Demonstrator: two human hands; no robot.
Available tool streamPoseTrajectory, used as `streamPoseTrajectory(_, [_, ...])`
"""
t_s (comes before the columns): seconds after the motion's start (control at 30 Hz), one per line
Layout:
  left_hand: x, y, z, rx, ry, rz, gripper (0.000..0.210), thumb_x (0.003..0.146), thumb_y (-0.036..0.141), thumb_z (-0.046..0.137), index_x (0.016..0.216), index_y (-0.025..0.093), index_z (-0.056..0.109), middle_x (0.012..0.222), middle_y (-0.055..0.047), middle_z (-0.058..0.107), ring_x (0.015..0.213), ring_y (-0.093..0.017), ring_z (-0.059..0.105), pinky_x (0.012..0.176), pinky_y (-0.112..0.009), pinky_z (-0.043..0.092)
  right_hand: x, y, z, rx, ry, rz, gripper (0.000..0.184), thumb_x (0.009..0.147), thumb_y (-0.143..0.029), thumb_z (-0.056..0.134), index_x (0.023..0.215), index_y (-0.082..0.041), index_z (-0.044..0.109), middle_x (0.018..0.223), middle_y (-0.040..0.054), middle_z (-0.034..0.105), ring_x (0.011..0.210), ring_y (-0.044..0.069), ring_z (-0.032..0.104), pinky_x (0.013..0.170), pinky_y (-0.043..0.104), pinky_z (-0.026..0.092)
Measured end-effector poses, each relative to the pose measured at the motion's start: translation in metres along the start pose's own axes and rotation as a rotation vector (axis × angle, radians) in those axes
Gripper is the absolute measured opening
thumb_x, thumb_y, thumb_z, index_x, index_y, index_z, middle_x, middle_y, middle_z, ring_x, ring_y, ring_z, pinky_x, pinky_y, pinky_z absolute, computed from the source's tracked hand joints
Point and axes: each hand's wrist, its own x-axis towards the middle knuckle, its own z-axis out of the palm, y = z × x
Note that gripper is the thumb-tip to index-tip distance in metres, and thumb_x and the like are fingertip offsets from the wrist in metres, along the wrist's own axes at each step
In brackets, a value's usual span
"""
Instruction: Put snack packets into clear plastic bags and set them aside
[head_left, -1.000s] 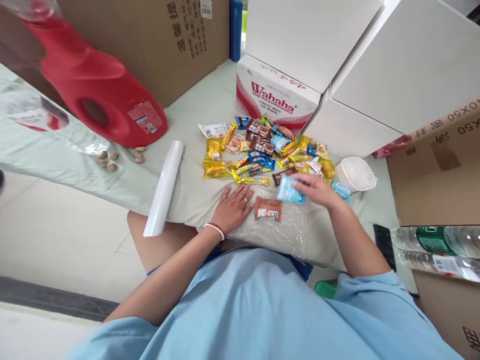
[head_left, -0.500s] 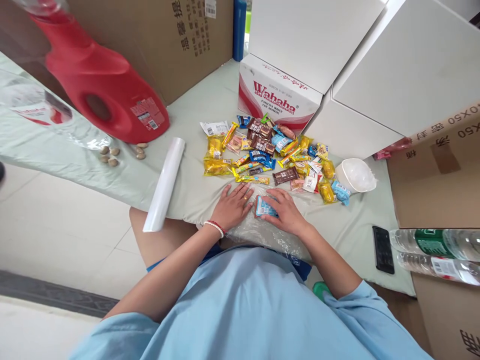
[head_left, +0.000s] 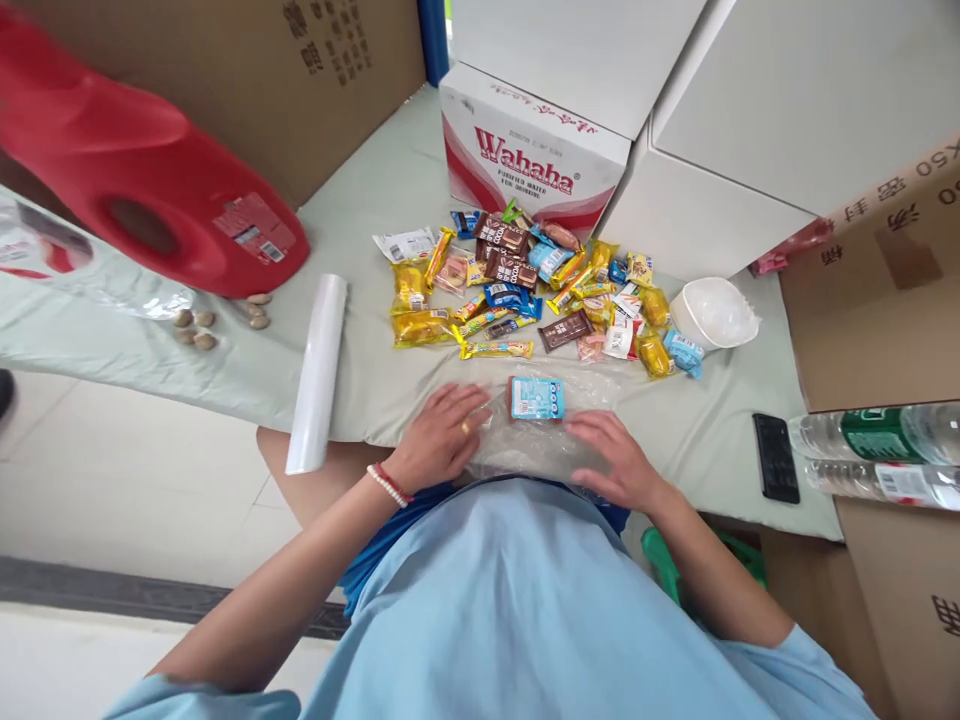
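Observation:
A blue-labelled snack packet (head_left: 536, 399) lies flat on a sheet of clear plastic film (head_left: 517, 448) at the table's near edge. My left hand (head_left: 442, 432) is to the left of the packet, fingers stretched over the film's left part. On the opposite side, my right hand (head_left: 616, 460) has its fingers and thumb spread, with the fingertips near the packet's lower right corner. Neither hand grips the packet. Just beyond the film is a pile of wrapped snacks, including a brown chocolate-coloured packet (head_left: 565, 331) and a yellow candy stick (head_left: 496, 349).
A white roll (head_left: 318, 375) lies at left, near several brown nuts (head_left: 204, 341) and a big red jug (head_left: 180, 190). A Wahaha carton (head_left: 529, 160) stands behind the snacks. At right are a white bowl (head_left: 716, 315), a phone (head_left: 776, 458) and water bottles (head_left: 885, 435).
Both hands have moved apart and nearer my body. My right hand has come off the blue packet, which now lies uncovered on the film. The camera view has shifted slightly.

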Motion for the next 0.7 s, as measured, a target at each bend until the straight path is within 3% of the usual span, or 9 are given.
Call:
streamPoseTrajectory(0.07, [-0.017, 0.002, 0.001, -0.055, -0.106, 0.109, 0.043, 0.1, 0.041, 0.057, 0.14, 0.026, 0.064, 0.161, -0.012, 0.055, 0.157, -0.029, 0.04, 0.133, -0.058, 0.026, -0.027, 0.001, 0.01, -0.005, -0.08, 0.012, 0.076, 0.09, -0.06, 0.075, 0.158, -0.034, 0.051, 0.154, 0.0146, 0.058, 0.143, 0.036, 0.053, 0.118, 0.06, 0.047])
streamPoseTrajectory(0.1, [-0.024, 0.001, 0.003, -0.066, -0.144, 0.139, 0.047, 0.098, 0.046, 0.061, 0.141, 0.025, 0.064, 0.163, -0.014, 0.052, 0.158, -0.032, 0.039, 0.132, -0.061, 0.027, -0.038, 0.004, 0.018, -0.025, -0.085, 0.033, 0.074, 0.091, -0.057, 0.075, 0.158, -0.034, 0.052, 0.155, 0.0151, 0.057, 0.143, 0.036, 0.053, 0.119, 0.061, 0.047])
streamPoseTrajectory(0.2, [-0.032, -0.003, 0.007, -0.056, -0.188, 0.13, 0.037, 0.099, 0.046, 0.062, 0.129, 0.025, 0.071, 0.161, -0.015, 0.054, 0.158, -0.033, 0.038, 0.132, -0.063, 0.027, -0.053, 0.013, 0.04, -0.057, 0.014, 0.104, 0.039, 0.103, -0.04, 0.061, 0.141, -0.031, 0.068, 0.145, 0.0147, 0.066, 0.136, 0.033, 0.06, 0.114, 0.061, 0.051])
streamPoseTrajectory(0.27, [-0.027, -0.005, 0.005, -0.074, -0.178, 0.075, 0.028, 0.104, 0.036, 0.052, 0.116, 0.026, 0.075, 0.153, -0.012, 0.062, 0.153, -0.029, 0.048, 0.132, -0.058, 0.03, -0.05, 0.018, 0.044, -0.009, 0.076, 0.128, 0.032, 0.107, -0.034, 0.051, 0.126, -0.031, 0.076, 0.129, 0.0127, 0.074, 0.123, 0.03, 0.067, 0.108, 0.057, 0.055])
streamPoseTrajectory(0.37, [-0.012, -0.009, -0.007, -0.174, -0.128, -0.036, 0.034, 0.106, 0.032, 0.042, 0.112, 0.026, 0.075, 0.139, -0.01, 0.071, 0.133, -0.024, 0.064, 0.122, -0.047, 0.046, -0.033, 0.02, 0.026, 0.099, 0.078, 0.157, 0.033, 0.108, -0.038, 0.046, 0.118, -0.03, 0.077, 0.106, 0.0097, 0.079, 0.102, 0.026, 0.072, 0.097, 0.049, 0.059])
streamPoseTrajectory(0.47, [0.008, -0.013, -0.022, -0.3, -0.086, -0.156, 0.036, 0.107, 0.041, 0.04, 0.11, 0.024, 0.071, 0.125, -0.008, 0.076, 0.114, -0.021, 0.071, 0.101, -0.036, 0.057, -0.009, 0.022, -0.004, 0.152, 0.054, 0.204, 0.035, 0.108, -0.046, 0.048, 0.111, -0.027, 0.078, 0.097, 0.0083, 0.078, 0.092, 0.023, 0.072, 0.087, 0.039, 0.058])
streamPoseTrajectory(0.57, [0.027, -0.018, -0.028, -0.325, -0.051, -0.251, 0.039, 0.105, 0.049, 0.041, 0.097, 0.023, 0.069, 0.103, -0.006, 0.077, 0.094, -0.02, 0.072, 0.088, -0.033, 0.056, 0.016, 0.034, -0.023, 0.181, 0.079, 0.235, 0.035, 0.104, -0.049, 0.053, 0.102, -0.024, 0.077, 0.093, 0.0063, 0.076, 0.087, 0.02, 0.07, 0.084, 0.033, 0.055])
streamPoseTrajectory(0.7, [0.049, -0.025, -0.018, -0.204, -0.038, -0.401, 0.041, 0.1, 0.051, 0.044, 0.076, 0.022, 0.062, 0.081, -0.005, 0.07, 0.075, -0.02, 0.064, 0.073, -0.032, 0.049, 0.046, 0.06, -0.021, 0.203, 0.089, 0.391, 0.037, 0.099, -0.051, 0.055, 0.091, -0.019, 0.072, 0.082, 0.0019, 0.071, 0.076, 0.018, 0.063, 0.07, 0.028, 0.048])
